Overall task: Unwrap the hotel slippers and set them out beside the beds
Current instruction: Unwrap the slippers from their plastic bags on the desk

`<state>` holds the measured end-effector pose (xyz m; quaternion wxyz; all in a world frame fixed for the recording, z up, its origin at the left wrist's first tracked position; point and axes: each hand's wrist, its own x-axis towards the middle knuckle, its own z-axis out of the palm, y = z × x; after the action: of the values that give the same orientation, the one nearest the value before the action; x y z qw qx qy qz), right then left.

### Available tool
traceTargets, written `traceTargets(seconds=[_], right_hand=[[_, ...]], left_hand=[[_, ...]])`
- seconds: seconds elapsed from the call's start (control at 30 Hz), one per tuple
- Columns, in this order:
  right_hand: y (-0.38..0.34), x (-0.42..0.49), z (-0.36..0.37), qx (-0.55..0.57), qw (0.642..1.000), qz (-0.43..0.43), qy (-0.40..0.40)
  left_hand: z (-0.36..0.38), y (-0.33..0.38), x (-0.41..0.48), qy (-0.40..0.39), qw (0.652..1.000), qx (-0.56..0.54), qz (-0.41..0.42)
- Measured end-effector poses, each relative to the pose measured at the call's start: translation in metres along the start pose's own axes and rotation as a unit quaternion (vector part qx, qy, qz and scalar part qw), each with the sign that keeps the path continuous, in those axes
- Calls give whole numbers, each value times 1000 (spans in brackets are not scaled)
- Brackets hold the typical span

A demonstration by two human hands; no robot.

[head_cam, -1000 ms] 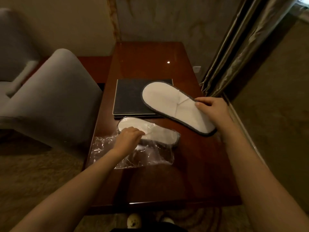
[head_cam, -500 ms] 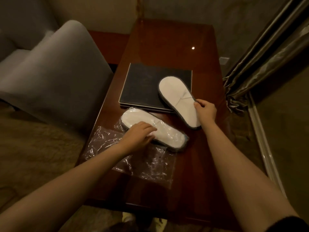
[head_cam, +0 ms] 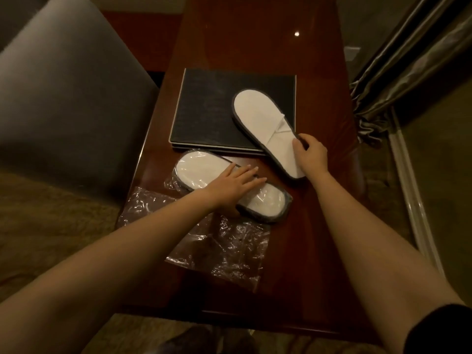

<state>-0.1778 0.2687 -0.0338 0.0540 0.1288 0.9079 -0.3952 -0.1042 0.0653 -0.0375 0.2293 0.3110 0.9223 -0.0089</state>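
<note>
An unwrapped white slipper with a dark rim lies slanted, partly on a black folder. My right hand grips its near end, thumb on top. A second white slipper, still partly in clear plastic, lies on the table nearer me. My left hand rests flat across its middle with the fingers spread. An empty clear plastic wrapper lies crumpled on the wooden table in front of it.
A grey upholstered chair stands close against the table's left side. Curtains hang at the right, with carpet on the floor beyond. The table's near edge runs just above my feet.
My left hand has flattened out, its fingers now spread across the wrapped slipper. My right hand keeps its hold on the unwrapped slipper. The view has moved in closer over the table.
</note>
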Motion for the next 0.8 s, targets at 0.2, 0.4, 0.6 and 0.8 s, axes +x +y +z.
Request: traceTargets(seconds=[0.2, 0.4, 0.6, 0.8], right_hand=[[15, -51, -20, 20, 992, -68, 105], [44, -145, 4, -23, 996, -82, 36], [25, -152, -3, 33, 992, -98, 78], [2, -153, -25, 27, 979, -159, 121]], left_hand=[[-1, 9, 14, 24, 999, 27, 23], [-10, 18, 12, 61, 997, -17, 38], [-27, 21, -10, 113, 990, -82, 31], [-46, 27, -32, 169, 982, -76, 28]])
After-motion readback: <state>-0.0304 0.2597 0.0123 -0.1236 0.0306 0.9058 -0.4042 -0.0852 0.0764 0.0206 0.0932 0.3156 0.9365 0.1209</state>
